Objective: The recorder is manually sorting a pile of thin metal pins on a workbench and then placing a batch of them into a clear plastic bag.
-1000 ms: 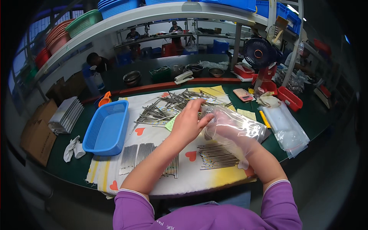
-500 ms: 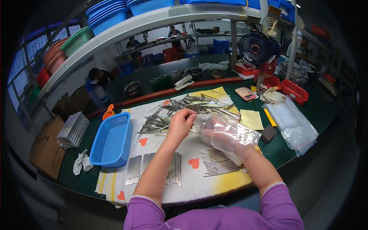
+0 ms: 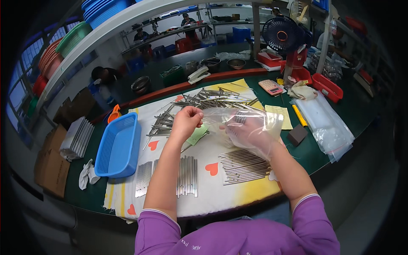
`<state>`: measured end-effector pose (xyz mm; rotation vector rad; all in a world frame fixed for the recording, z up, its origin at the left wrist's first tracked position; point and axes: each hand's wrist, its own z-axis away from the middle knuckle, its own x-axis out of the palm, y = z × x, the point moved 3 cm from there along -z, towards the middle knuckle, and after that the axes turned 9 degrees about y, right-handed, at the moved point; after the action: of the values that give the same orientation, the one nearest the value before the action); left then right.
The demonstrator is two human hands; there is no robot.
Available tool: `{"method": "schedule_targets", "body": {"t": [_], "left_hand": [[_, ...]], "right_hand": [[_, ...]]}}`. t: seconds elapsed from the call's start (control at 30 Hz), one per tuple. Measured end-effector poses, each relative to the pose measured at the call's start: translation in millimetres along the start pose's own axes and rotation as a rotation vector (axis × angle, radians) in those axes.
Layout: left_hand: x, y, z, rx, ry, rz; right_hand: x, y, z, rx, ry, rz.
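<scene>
A clear plastic bag (image 3: 272, 127) is stretched between my hands above the cloth. My left hand (image 3: 187, 122) is closed, pinching the bag's left edge between thumb and fingers. Inside the bag, seen through the shiny film, my right hand (image 3: 246, 129) has its fingers pointing left and apart. A light green slip of paper (image 3: 196, 135) shows just below my left hand. Behind the hands lies a loose pile of thin metal rods (image 3: 212, 98). Nearer me are a row of rods (image 3: 188, 176) by my left forearm and another row (image 3: 246, 168) below the bag.
A patterned white and yellow cloth (image 3: 208, 199) covers the green table. Left of it stands a blue basket (image 3: 121, 148). To the right are a yellow note (image 3: 279, 117), a yellow marker (image 3: 299, 115), a dark block (image 3: 297, 134), stacked plastic bags (image 3: 325, 125) and a fan (image 3: 281, 36).
The bag has been pulled wider to the left by my left hand and spread out around my right hand. The green slip has come into sight. The whole view has shifted slightly.
</scene>
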<state>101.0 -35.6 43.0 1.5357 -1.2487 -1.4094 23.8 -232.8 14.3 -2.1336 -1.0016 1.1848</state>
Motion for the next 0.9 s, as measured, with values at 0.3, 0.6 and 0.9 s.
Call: {"method": "schedule_targets", "body": {"t": [0.3,0.6,0.9], "left_hand": [[-82,-6,-18,0.071,0.500,0.070],[-156,-32,-25,0.224,0.889,0.186],[-112,44,7,0.323,0.770,-0.054]], "right_hand": [[-85,-32,-26,-0.158,0.136,-1.152],[-40,-13,-28,0.094,0.357,-1.185],[55,-16,-17,0.249,-0.184,-0.772]]}}
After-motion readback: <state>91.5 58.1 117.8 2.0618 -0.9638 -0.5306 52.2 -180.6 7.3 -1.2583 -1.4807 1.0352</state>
